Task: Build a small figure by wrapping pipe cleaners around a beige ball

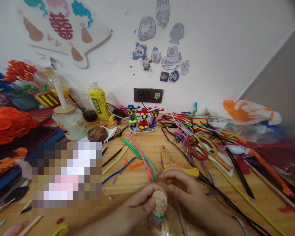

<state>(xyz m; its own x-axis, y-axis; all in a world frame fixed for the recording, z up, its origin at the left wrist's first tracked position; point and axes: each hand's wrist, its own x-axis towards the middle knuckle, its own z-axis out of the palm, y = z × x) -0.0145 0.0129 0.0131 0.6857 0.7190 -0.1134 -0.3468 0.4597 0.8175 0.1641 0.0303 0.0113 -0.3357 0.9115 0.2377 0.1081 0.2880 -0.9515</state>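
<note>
Low in the middle of the view, my left hand (144,201) is wrapped round a small figure (159,205) with a cream, ridged top, a teal band and a purplish lower part. Just right of it is my right hand (184,188), its fingers curved and apart, with nothing visible between them. Beyond the right hand lies a glue gun (190,171) with a yellow handle and a speckled front part. Pink and green pipe cleaners (139,152) lie on the wooden table beyond the left hand.
Three small figurines (143,121) stand on a tray near the wall. Tangled pipe cleaners (211,141) and red-handled scissors (196,149) cover the right side. At left are a yellow bottle (99,101), a glass jar (73,124), orange flowers (8,124) and a blurred-out patch.
</note>
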